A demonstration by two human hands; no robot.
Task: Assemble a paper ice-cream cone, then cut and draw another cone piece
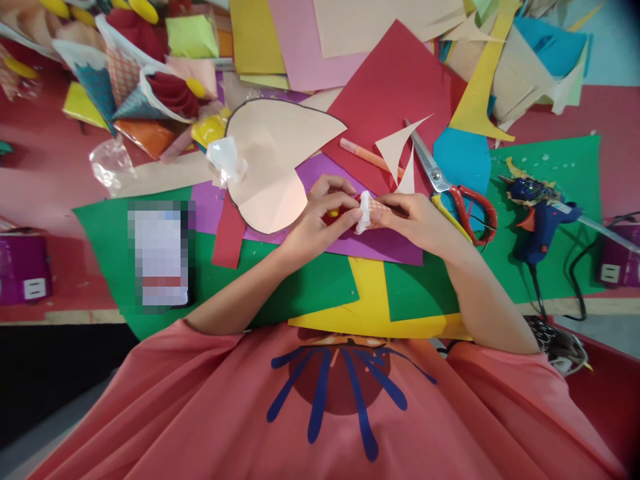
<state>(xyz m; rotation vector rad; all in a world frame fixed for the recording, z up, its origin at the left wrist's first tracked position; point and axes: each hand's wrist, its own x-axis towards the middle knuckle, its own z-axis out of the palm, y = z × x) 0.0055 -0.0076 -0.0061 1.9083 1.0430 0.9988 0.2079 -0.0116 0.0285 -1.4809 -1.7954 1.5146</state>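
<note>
Both hands meet over purple paper point(400, 252), a small paper cone point(379, 215) between them. The right hand point(417, 217) pinches the cone's pink-checked body between thumb and fingers; the left hand point(325, 217), its fingers curled nearly closed, grips at the white rim — bits of red and yellow show there, mostly hidden. The cone lies sideways, rim toward the left hand. Red-handled scissors point(437, 177) lie just beyond the right hand — farther right, a blue glue gun point(541, 230) rests on green paper point(570, 163).
</note>
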